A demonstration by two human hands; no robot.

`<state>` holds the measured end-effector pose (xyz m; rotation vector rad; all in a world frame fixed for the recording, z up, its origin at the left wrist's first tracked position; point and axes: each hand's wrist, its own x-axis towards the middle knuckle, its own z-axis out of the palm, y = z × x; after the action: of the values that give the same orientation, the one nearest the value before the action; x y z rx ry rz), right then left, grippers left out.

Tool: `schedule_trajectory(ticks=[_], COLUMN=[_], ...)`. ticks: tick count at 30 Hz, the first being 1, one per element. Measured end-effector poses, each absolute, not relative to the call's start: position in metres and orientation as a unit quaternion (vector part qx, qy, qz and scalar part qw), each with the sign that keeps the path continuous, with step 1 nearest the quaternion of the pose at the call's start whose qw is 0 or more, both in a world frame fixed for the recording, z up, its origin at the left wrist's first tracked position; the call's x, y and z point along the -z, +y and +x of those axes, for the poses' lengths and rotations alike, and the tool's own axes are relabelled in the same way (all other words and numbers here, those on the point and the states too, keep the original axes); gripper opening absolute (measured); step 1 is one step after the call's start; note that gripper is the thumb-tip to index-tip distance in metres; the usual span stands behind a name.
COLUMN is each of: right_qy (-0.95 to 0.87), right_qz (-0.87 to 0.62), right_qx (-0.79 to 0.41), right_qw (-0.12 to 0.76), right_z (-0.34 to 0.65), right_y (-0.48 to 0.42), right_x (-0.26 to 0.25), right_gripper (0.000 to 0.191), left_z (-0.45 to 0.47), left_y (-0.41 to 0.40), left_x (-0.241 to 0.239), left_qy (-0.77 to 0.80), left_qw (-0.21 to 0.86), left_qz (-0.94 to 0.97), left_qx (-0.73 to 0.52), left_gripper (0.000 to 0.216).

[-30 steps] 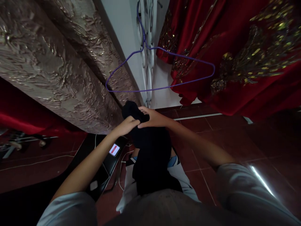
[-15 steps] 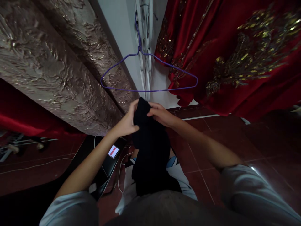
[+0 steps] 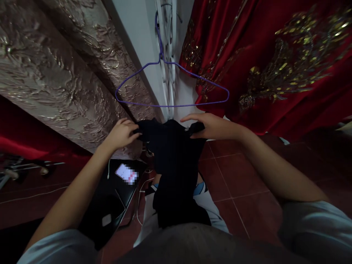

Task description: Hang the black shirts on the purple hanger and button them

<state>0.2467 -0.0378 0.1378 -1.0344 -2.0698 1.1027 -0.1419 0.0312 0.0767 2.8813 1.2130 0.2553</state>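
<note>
Left hand (image 3: pixel 121 134) pinches one top corner of a dark, soft fabric garment (image 3: pixel 174 165), fingers closed on the cloth; right hand (image 3: pixel 214 127) holds the opposite top corner, thumb under and fingers laid flat over the edge, so its grip is also closed on the cloth. Both hands sit apart at the same height, which spreads the garment's upper edge wide and lets the rest hang straight down in front of the person's body. The garment is held in the air, just below a thin purple wire hanger (image 3: pixel 172 86) that hangs by its hook from a white ornate metal bracket (image 3: pixel 168 55) on the pale wall. Hanger and garment are near but not touching; the hanger's bottom bar runs just above the hands. Left of the hanger is a heavy gold-brown embossed curtain (image 3: pixel 63 69); to the right, red satin cloth with gold sequin embroidery (image 3: pixel 275 62). Below the left forearm, a black worktop (image 3: pixel 110 200) carries a lit phone (image 3: pixel 126 173) with a white cable alongside. Dark red tiled floor (image 3: pixel 236 176) underneath. White cloth lies low behind the hanging garment; what it is, cannot tell.
</note>
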Motion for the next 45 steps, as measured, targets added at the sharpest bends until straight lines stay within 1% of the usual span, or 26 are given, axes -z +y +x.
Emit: schedule_trajectory(ticks=[2, 3, 5, 8, 9, 11, 13, 16, 17, 19, 21, 23, 24, 26, 28, 30, 32, 33, 36, 37, 39, 40, 41, 43, 44, 45], right_qy=[-0.796, -0.801, -0.791, -0.706, -0.673, -0.633, -0.638, -0.684, -0.695, -0.706, -0.698, -0.679, -0.669, -0.660, -0.672, -0.703, -0.730, -0.733, -0.691, -0.673, -0.656, -0.658, -0.665, -0.679, -0.677, -0.664], right_qz=[-0.383, -0.380, -0.382, -0.399, -0.404, -0.404, -0.402, -0.418, -0.427, -0.448, -0.473, -0.495, -0.501, -0.502, -0.490, -0.467, -0.442, -0.437, -0.470, -0.489, -0.523, -0.536, -0.545, -0.544, -0.528, -0.503], right_qx=[-0.388, -0.378, -0.344, -0.326, -0.337, -0.361, -0.354, -0.302, -0.285, -0.252, -0.212, -0.186, -0.187, -0.213, -0.246, -0.249, -0.202, -0.165, -0.053, -0.030, -0.011, -0.020, -0.050, -0.168, -0.240, -0.304], right_qw=[0.261, 0.266, 0.333, 0.486, 0.520, 0.553, 0.553, 0.517, 0.502, 0.487, 0.493, 0.509, 0.516, 0.517, 0.498, 0.476, 0.481, 0.495, 0.547, 0.555, 0.544, 0.529, 0.508, 0.463, 0.453, 0.462], right_z=[0.246, 0.244, 0.238, 0.225, 0.220, 0.211, 0.205, 0.206, 0.209, 0.219, 0.232, 0.244, 0.248, 0.251, 0.249, 0.245, 0.247, 0.252, 0.279, 0.290, 0.313, 0.323, 0.331, 0.338, 0.337, 0.333], right_y=[-0.036, -0.035, -0.033, -0.023, -0.017, -0.003, 0.012, 0.026, 0.027, 0.024, 0.020, 0.016, 0.014, 0.010, 0.004, -0.006, -0.016, -0.021, -0.026, -0.026, -0.025, -0.025, -0.026, -0.027, -0.027, -0.025], right_x=[-0.138, -0.139, -0.141, -0.140, -0.137, -0.129, -0.119, -0.106, -0.104, -0.103, -0.106, -0.111, -0.113, -0.115, -0.115, -0.115, -0.117, -0.119, -0.130, -0.136, -0.148, -0.156, -0.163, -0.178, -0.184, -0.189], right_gripper=[0.013, 0.006, 0.010, 0.024, 0.027, 0.027, 0.023, 0.019, 0.021, 0.033, 0.043, 0.046, 0.046, 0.045, 0.044, 0.039, 0.030, 0.032, 0.049, 0.049, 0.040, 0.035, 0.035, 0.041, 0.043, 0.043], left_z=[-0.155, -0.160, -0.169, -0.178, -0.180, -0.181, -0.179, -0.173, -0.171, -0.165, -0.155, -0.142, -0.134, -0.115, -0.097, -0.082, -0.074, -0.072, -0.075, -0.076, -0.079, -0.080, -0.081, -0.082, -0.082, -0.080], left_y=[0.028, 0.026, 0.022, 0.021, 0.023, 0.030, 0.040, 0.054, 0.057, 0.059, 0.054, 0.046, 0.042, 0.037, 0.039, 0.046, 0.055, 0.060, 0.072, 0.074, 0.074, 0.074, 0.073, 0.071, 0.071, 0.072], left_x=[-0.086, -0.089, -0.096, -0.103, -0.105, -0.106, -0.106, -0.104, -0.104, -0.108, -0.118, -0.133, -0.141, -0.155, -0.163, -0.165, -0.163, -0.162, -0.162, -0.163, -0.168, -0.171, -0.173, -0.178, -0.179, -0.180], left_qy=[0.410, 0.423, 0.450, 0.477, 0.485, 0.504, 0.524, 0.546, 0.549, 0.538, 0.509, 0.479, 0.469, 0.455, 0.437, 0.416, 0.395, 0.386, 0.379, 0.383, 0.393, 0.398, 0.401, 0.404, 0.404, 0.404], left_qw=[-0.035, -0.056, -0.096, -0.124, -0.121, -0.096, -0.052, -0.008, -0.003, -0.008, -0.032, -0.060, -0.062, -0.028, 0.024, 0.044, 0.038, 0.034, 0.035, 0.038, 0.056, 0.069, 0.085, 0.110, 0.119, 0.129], left_qz=[0.907, 0.900, 0.882, 0.863, 0.858, 0.844, 0.825, 0.802, 0.798, 0.794, 0.793, 0.794, 0.795, 0.802, 0.803, 0.798, 0.796, 0.799, 0.813, 0.815, 0.808, 0.799, 0.787, 0.756, 0.741, 0.729], left_qx=[-0.092, -0.095, -0.101, -0.109, -0.118, -0.155, -0.205, -0.241, -0.248, -0.282, -0.333, -0.370, -0.379, -0.386, -0.405, -0.434, -0.458, -0.460, -0.440, -0.434, -0.436, -0.446, -0.461, -0.503, -0.523, -0.537], left_gripper=[0.034, 0.036, 0.040, 0.040, 0.037, 0.033, 0.030, 0.028, 0.028, 0.029, 0.029, 0.030, 0.030, 0.029, 0.026, 0.031, 0.038, 0.039, 0.040, 0.038, 0.033, 0.031, 0.028, 0.024, 0.023, 0.023])
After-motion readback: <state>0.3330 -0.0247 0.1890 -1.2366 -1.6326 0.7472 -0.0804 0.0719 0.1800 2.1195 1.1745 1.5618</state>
